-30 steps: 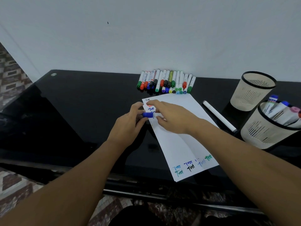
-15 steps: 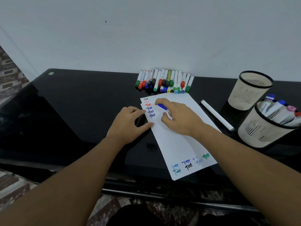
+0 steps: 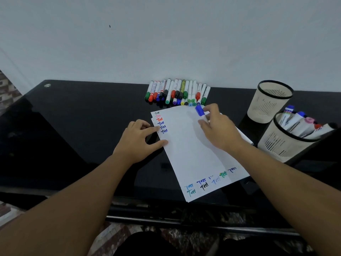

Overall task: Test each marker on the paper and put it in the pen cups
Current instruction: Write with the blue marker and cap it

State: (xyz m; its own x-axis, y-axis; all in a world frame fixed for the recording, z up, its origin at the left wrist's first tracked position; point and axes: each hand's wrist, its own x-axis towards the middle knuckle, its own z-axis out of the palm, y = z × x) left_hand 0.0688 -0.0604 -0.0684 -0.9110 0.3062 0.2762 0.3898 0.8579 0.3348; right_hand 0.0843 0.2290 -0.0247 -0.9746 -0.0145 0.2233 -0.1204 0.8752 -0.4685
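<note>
Both forearms enter from the bottom corners of the frame and reach toward the center. The left hand [image 3: 137,140] lies palm down, fingers spread and nearly straight, thumb stretched to the right. The right hand [image 3: 218,129], slightly higher, has curled fingers pinching a blue marker [image 3: 200,111].

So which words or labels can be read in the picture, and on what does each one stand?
"Test", it seems, handwritten many times in several colours: paper, top left and bottom edge.
Print on the row of markers: too small to read.
Print on the markers in the near cup: blurred.
</note>
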